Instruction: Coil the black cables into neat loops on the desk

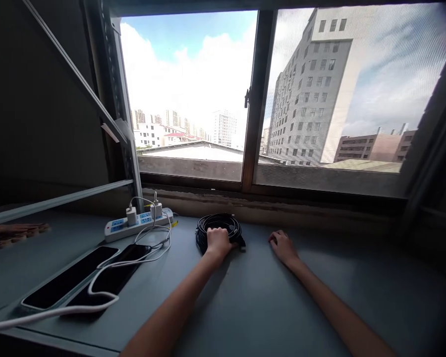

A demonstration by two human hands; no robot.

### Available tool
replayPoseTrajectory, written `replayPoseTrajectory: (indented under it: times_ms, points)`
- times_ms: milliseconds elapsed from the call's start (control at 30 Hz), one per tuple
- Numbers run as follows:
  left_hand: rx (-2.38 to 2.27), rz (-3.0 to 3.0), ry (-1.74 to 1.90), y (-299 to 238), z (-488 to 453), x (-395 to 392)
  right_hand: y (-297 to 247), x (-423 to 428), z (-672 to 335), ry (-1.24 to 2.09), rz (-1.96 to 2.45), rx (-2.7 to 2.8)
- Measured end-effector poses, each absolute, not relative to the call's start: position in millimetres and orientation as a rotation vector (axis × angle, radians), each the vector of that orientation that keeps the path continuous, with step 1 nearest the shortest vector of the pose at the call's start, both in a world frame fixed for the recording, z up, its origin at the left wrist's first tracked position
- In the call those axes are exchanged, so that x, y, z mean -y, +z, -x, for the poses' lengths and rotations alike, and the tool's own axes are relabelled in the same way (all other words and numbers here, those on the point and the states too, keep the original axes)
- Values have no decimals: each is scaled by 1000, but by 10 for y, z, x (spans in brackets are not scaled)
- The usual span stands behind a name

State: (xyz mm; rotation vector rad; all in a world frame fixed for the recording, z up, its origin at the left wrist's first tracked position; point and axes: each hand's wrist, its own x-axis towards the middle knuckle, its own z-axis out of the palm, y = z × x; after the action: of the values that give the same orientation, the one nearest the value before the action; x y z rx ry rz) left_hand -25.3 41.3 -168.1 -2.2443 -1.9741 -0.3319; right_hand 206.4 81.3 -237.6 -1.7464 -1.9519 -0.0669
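"Where's the black cable coil (202,233)?"

"On the tabletop (245,307), with the left hand (219,241) gripping its near side."

"And the right hand (283,248)?"

"Half open (nothing seen in it), farther off, to the right."

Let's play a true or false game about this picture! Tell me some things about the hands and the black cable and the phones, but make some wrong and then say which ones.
1. The left hand is on the coil of black cable. True.
2. The right hand is on the tabletop, beside the coil of black cable. True.
3. The coil of black cable is stretched out straight. False: it is wound in loops.
4. A white cable lies across a phone. True.
5. That phone is standing upright. False: it lies flat on the tabletop.
6. Both hands are touching the coil of black cable. False: only the left hand is.
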Motion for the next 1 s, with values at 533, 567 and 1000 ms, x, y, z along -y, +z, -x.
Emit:
replayPoseTrajectory:
  times_ms: [533, 567, 1000]
  points:
    - [2198, 1985, -417, -1755, 791, -716, -2363, -796, -2065, -57, 1736, 1950]
    - [2187, 1987, -423, -1766, 795, -718, -2363, -796, -2064, -58, 1737, 1949]
    - [2018, 2106, -482, -1786, 856, -656, -2373, -809, -2071, -63, 1730, 1958]
